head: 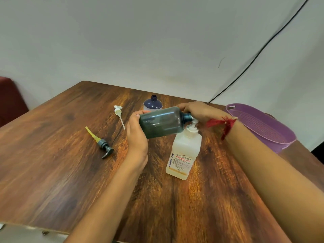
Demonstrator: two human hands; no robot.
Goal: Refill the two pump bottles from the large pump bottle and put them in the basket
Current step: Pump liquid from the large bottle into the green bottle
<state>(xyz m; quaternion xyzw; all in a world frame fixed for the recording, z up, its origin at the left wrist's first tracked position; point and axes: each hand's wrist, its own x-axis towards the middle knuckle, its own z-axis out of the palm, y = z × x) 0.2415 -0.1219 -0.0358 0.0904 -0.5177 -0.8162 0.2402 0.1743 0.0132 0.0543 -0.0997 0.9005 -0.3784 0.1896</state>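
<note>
Large bottle (184, 155), grey pump (105, 148) leftward

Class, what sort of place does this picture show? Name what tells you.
Probably a plain indoor room, perhaps a home: a wooden table by a bare white wall, a black cable running down that wall, a purple plastic basket at the table's right.

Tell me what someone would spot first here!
The left hand grips a dark green bottle tipped sideways in the middle. Its mouth meets the nozzle of the big white pump bottle, with the right hand over it. A purple basket sits at the right edge.
</note>
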